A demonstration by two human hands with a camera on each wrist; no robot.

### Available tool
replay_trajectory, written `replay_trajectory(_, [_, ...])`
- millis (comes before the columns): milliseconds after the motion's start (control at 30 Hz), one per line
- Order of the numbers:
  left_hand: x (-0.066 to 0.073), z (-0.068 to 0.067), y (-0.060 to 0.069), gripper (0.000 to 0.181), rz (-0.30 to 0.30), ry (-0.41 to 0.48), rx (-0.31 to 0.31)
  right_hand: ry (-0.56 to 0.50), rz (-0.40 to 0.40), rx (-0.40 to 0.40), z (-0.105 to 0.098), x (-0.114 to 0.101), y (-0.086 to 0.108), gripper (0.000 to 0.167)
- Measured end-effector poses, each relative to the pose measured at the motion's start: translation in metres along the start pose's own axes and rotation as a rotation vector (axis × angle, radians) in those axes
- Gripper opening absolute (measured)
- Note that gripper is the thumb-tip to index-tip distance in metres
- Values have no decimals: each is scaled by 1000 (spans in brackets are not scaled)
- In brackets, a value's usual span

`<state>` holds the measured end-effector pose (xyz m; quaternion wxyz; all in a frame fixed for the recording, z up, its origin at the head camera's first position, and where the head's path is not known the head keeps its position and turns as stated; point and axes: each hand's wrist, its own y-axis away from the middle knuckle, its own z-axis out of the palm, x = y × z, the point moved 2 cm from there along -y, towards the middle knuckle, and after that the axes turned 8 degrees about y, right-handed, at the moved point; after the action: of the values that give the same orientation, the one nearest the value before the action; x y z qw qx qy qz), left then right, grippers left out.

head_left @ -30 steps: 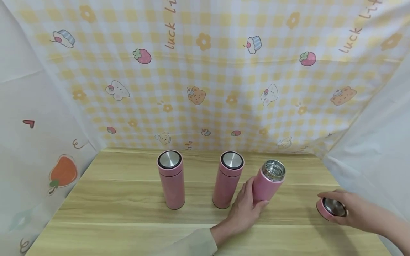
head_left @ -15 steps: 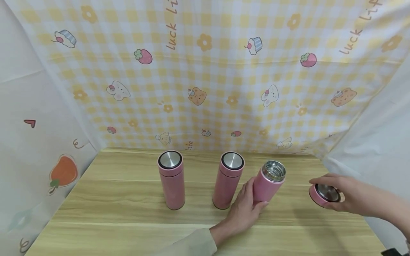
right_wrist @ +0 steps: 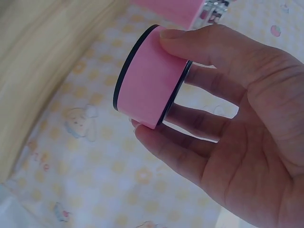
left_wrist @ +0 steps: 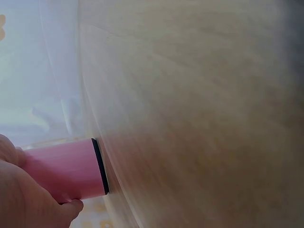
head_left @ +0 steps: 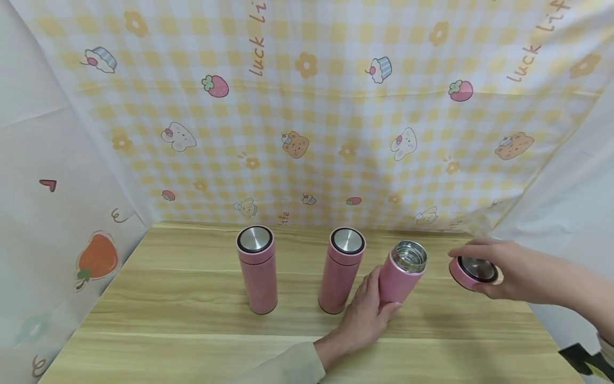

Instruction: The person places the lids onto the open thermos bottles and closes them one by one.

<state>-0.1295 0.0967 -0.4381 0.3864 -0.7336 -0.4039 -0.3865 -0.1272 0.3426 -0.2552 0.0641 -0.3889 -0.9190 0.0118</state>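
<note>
Without its lid, a pink thermos bottle [head_left: 402, 280] shows a bare steel mouth. My left hand [head_left: 365, 317] grips its body from the front left; in the left wrist view the bottle's dark-rimmed base [left_wrist: 100, 166] is by the tabletop. To the right, my right hand [head_left: 510, 269] pinches a pink lid [head_left: 472, 272] with a steel top, held up off the table and apart from the bottle. The right wrist view has the thumb on one side of the lid [right_wrist: 149, 78] and fingers on the other. The lid's inside is hidden.
Two capped pink thermos bottles stand upright to the left: one bottle [head_left: 338, 277] close beside my left hand, another bottle [head_left: 257, 277] farther left. A yellow checked cloth [head_left: 336, 106] hangs behind the wooden table [head_left: 182, 320], with white cloth at both sides.
My right hand has moved left and toward the back with the lid, bringing it nearer the uncapped bottle. The left hand and the bottles have stayed in place.
</note>
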Motion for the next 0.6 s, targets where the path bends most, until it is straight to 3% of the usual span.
replay_trajectory(200, [0,0,0,73,9,-9,0,-24,22,-74,-15,-9,-18,61])
replay_trajectory(433, [-1,0,0,74,6,-21,0,-1,-82,5,-30,-20,-35,59])
replay_trajectory(600, [-2,0,0,75,12,-31,0,-24,-87,-14,-39,-28,-48,61])
